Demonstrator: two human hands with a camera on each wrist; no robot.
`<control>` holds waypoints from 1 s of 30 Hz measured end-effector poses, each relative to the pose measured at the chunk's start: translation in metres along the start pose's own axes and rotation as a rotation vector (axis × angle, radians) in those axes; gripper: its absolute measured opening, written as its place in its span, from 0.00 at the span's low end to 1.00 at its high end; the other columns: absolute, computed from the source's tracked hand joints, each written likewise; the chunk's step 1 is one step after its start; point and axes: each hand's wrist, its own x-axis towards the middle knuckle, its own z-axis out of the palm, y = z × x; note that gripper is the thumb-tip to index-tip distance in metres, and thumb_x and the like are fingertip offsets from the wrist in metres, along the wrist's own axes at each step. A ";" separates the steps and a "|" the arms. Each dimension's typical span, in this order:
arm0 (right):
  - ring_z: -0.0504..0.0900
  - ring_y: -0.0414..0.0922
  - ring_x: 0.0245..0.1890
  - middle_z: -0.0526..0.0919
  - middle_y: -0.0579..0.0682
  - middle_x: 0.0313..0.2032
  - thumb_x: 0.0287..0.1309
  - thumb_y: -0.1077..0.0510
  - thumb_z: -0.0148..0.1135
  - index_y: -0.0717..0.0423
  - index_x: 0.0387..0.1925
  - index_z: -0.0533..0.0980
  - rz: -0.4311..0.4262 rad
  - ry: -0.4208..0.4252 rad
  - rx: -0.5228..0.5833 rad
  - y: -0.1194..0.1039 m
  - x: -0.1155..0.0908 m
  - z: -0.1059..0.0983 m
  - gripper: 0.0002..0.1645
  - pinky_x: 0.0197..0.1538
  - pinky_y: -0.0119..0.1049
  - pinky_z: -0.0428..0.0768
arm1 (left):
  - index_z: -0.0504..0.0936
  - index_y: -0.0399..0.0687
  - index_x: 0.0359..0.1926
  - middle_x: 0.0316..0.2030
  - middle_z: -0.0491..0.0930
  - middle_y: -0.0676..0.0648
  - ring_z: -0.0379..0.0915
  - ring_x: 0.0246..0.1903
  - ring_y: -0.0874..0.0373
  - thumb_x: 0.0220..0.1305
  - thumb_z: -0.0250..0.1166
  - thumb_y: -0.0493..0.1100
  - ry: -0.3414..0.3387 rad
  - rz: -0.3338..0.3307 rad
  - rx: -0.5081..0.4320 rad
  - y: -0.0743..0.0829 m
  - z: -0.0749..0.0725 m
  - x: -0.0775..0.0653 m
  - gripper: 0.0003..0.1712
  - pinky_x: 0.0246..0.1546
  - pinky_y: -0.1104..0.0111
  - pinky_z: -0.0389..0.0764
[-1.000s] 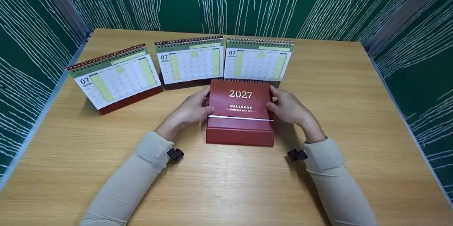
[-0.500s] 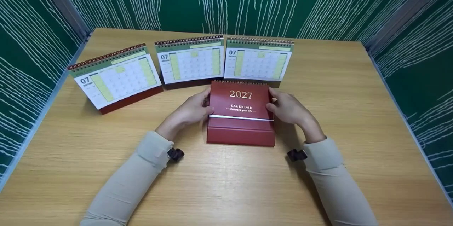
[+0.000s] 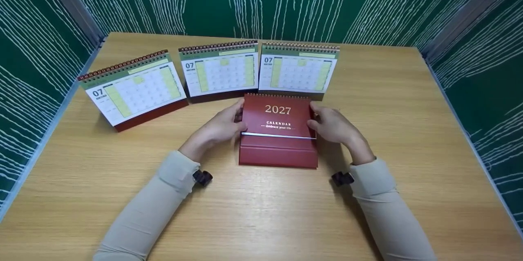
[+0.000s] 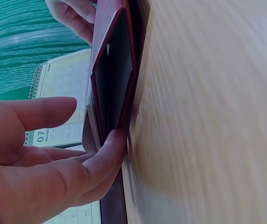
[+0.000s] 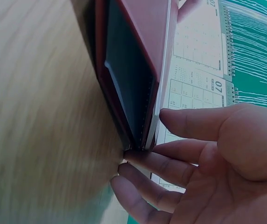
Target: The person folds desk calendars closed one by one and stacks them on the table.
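A dark red desk calendar (image 3: 278, 116) with "2027" in gold stands folded into a low tent at the middle of the table. My left hand (image 3: 218, 124) holds its left side near the spiral-bound top, the thumb by the cover's edge. On the opposite side my right hand (image 3: 333, 124) holds it in the same way. The left wrist view shows the fingertips of my left hand (image 4: 72, 158) at the hollow stand's (image 4: 112, 70) top fold. In the right wrist view, the thumb of my right hand (image 5: 208, 154) touches the page edges and its fingers reach behind the fold.
Three more desk calendars stand in an arc behind, each on a "07" page: one at left (image 3: 139, 93), one in the middle (image 3: 220, 71), one at right (image 3: 300, 71), close behind the red cover. Green walls (image 3: 212, 3) with white streaks border the wooden table (image 3: 261, 220).
The red calendar's spiral top has shifted slightly toward me and the loose lower edge of its cover sits a little higher. Both hands stay at its sides, almost still.
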 end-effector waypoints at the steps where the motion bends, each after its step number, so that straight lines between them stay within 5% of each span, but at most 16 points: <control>1: 0.68 0.60 0.75 0.62 0.67 0.78 0.81 0.59 0.52 0.64 0.83 0.52 0.002 -0.001 -0.001 0.000 0.000 0.000 0.38 0.75 0.59 0.69 | 0.40 0.48 0.87 0.83 0.54 0.42 0.60 0.75 0.48 0.74 0.58 0.31 0.000 0.003 0.002 0.000 0.000 0.000 0.50 0.76 0.57 0.62; 4: 0.65 0.60 0.77 0.59 0.67 0.79 0.81 0.59 0.52 0.65 0.83 0.51 0.001 -0.003 -0.006 -0.001 0.000 0.000 0.39 0.77 0.58 0.66 | 0.41 0.46 0.87 0.82 0.56 0.40 0.56 0.78 0.49 0.75 0.58 0.31 -0.001 0.015 -0.001 0.000 -0.001 0.000 0.49 0.81 0.56 0.54; 7: 0.62 0.60 0.78 0.58 0.67 0.80 0.81 0.59 0.52 0.66 0.83 0.50 -0.009 0.001 -0.024 -0.001 0.001 0.000 0.39 0.78 0.59 0.64 | 0.41 0.45 0.86 0.78 0.64 0.40 0.65 0.71 0.50 0.75 0.57 0.32 -0.007 0.028 -0.025 -0.001 -0.001 0.000 0.48 0.75 0.60 0.65; 10: 0.63 0.59 0.78 0.58 0.67 0.80 0.81 0.60 0.53 0.67 0.82 0.51 -0.021 0.007 -0.034 -0.002 0.001 0.000 0.39 0.78 0.59 0.64 | 0.41 0.45 0.86 0.71 0.71 0.41 0.77 0.51 0.52 0.75 0.56 0.32 -0.015 0.041 -0.057 -0.002 -0.001 0.000 0.48 0.51 0.68 0.81; 11: 0.63 0.59 0.78 0.57 0.67 0.80 0.81 0.60 0.53 0.67 0.82 0.51 -0.025 0.008 -0.038 -0.002 0.000 0.000 0.39 0.77 0.59 0.64 | 0.40 0.45 0.87 0.69 0.73 0.41 0.78 0.43 0.53 0.75 0.56 0.32 -0.019 0.042 -0.067 -0.002 -0.001 0.000 0.48 0.40 0.70 0.82; 14: 0.64 0.59 0.78 0.57 0.66 0.80 0.81 0.60 0.53 0.66 0.82 0.51 -0.025 0.007 -0.033 -0.002 0.000 0.000 0.39 0.77 0.58 0.65 | 0.40 0.46 0.87 0.68 0.73 0.40 0.76 0.34 0.56 0.76 0.56 0.33 -0.023 0.039 -0.069 -0.003 -0.001 0.001 0.48 0.29 0.72 0.79; 16: 0.63 0.59 0.78 0.57 0.66 0.80 0.81 0.60 0.53 0.66 0.83 0.51 -0.023 0.000 -0.029 -0.002 0.000 0.000 0.38 0.77 0.59 0.64 | 0.40 0.45 0.87 0.72 0.71 0.38 0.78 0.42 0.54 0.76 0.56 0.34 -0.026 0.031 -0.057 -0.003 -0.002 0.001 0.48 0.43 0.71 0.82; 22: 0.62 0.60 0.79 0.58 0.65 0.81 0.81 0.59 0.52 0.64 0.83 0.51 -0.049 -0.013 0.017 -0.004 0.001 -0.002 0.39 0.78 0.59 0.63 | 0.41 0.45 0.87 0.81 0.58 0.36 0.80 0.28 0.57 0.78 0.57 0.38 -0.030 0.032 -0.014 0.000 -0.004 -0.001 0.47 0.34 0.71 0.82; 23: 0.61 0.60 0.79 0.58 0.65 0.81 0.81 0.59 0.52 0.64 0.83 0.51 -0.053 -0.010 0.026 -0.005 0.000 -0.002 0.39 0.78 0.59 0.62 | 0.41 0.45 0.86 0.82 0.56 0.37 0.82 0.30 0.57 0.78 0.57 0.38 -0.027 0.039 -0.006 0.000 -0.005 -0.001 0.47 0.36 0.71 0.83; 25: 0.58 0.61 0.80 0.57 0.65 0.81 0.81 0.57 0.52 0.63 0.84 0.51 -0.047 -0.002 0.039 -0.006 -0.001 -0.004 0.39 0.79 0.60 0.60 | 0.42 0.42 0.86 0.82 0.55 0.38 0.82 0.53 0.54 0.78 0.57 0.38 -0.014 0.067 0.013 0.001 -0.005 -0.001 0.46 0.61 0.66 0.79; 28: 0.55 0.63 0.81 0.53 0.67 0.81 0.82 0.53 0.52 0.62 0.84 0.50 -0.030 0.014 0.049 -0.007 -0.004 -0.007 0.41 0.80 0.61 0.57 | 0.44 0.41 0.86 0.84 0.50 0.39 0.54 0.80 0.50 0.78 0.58 0.39 0.020 0.085 0.059 0.004 -0.005 -0.002 0.45 0.82 0.60 0.50; 30: 0.53 0.64 0.81 0.51 0.68 0.81 0.81 0.51 0.53 0.62 0.84 0.50 -0.020 0.031 0.050 -0.007 -0.006 -0.008 0.42 0.81 0.61 0.54 | 0.45 0.42 0.86 0.84 0.49 0.38 0.47 0.82 0.46 0.78 0.58 0.40 0.050 0.091 0.100 0.006 -0.005 -0.002 0.45 0.82 0.55 0.48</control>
